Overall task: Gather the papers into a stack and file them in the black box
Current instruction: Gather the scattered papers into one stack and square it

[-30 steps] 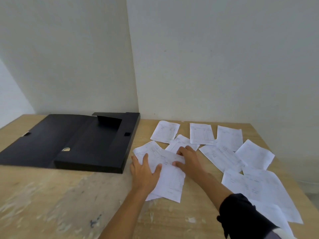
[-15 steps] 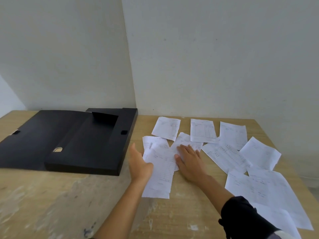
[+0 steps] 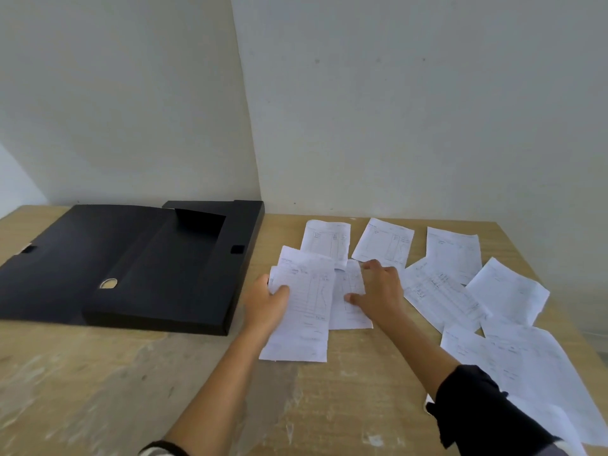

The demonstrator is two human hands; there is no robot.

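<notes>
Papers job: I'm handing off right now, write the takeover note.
Left hand: gripping the small started stack at its left edge.
Right hand: flat on the next sheet, beside the stack.
Black box: open, on the left of the table, nothing visible inside.
Done: a few sheets gathered.
Left: collect the loose sheets spread to the right and rear, square the stack, file it in the box.
</notes>
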